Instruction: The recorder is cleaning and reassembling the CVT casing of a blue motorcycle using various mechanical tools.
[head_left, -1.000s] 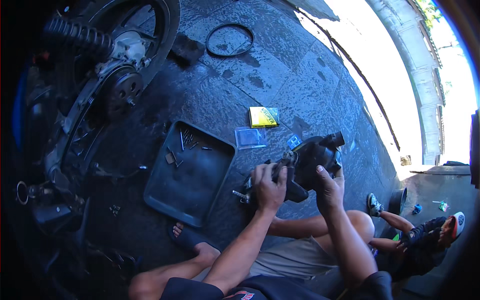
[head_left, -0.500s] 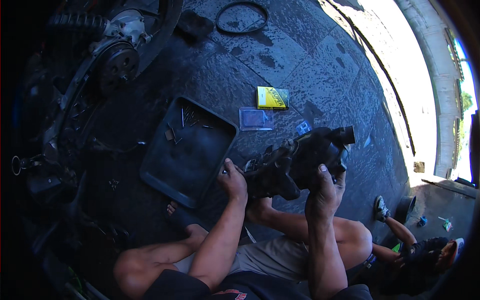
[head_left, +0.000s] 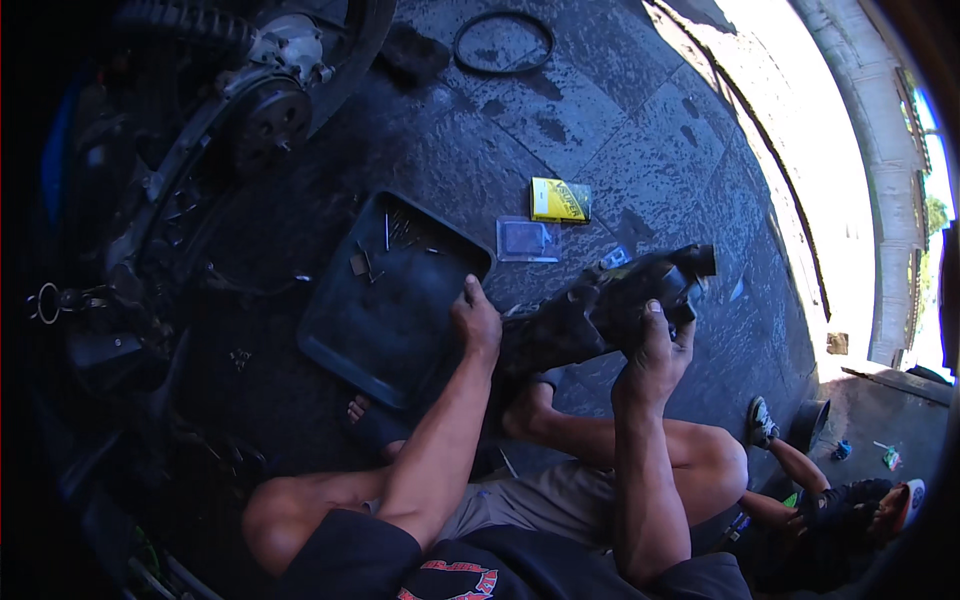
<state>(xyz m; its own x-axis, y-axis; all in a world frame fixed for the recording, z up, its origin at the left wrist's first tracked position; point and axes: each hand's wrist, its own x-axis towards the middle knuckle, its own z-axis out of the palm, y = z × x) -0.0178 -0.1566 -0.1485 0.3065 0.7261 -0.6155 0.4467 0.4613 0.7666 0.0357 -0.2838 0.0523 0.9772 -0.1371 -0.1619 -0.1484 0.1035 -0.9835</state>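
My right hand [head_left: 652, 360] grips a black plastic air filter box [head_left: 600, 315] from below, its thumb up against the side. A short round spout sticks out at the box's upper right end. My left hand [head_left: 476, 322] is closed beside the box's left end, near the right rim of a dark tray [head_left: 340, 358]. Whatever its curled fingers hold is hidden. Several screws [head_left: 400, 225] and thin metal pieces lie in the tray's far part. Past the box lie a clear plastic pack [head_left: 527, 240] and a yellow-and-black packet [head_left: 560, 200].
A partly dismantled motorbike [head_left: 265, 120] with a bare round hub stands at the left. A black belt loop [head_left: 504, 43] lies on the far floor. Another person [head_left: 850, 500] sits at the lower right, near a black tub [head_left: 809, 425]. Small screws [head_left: 240, 358] lie left of the tray.
The air filter box has turned in my right hand and shows a different side. My left hand has moved slightly up and away from me. The whole view has shifted a little.
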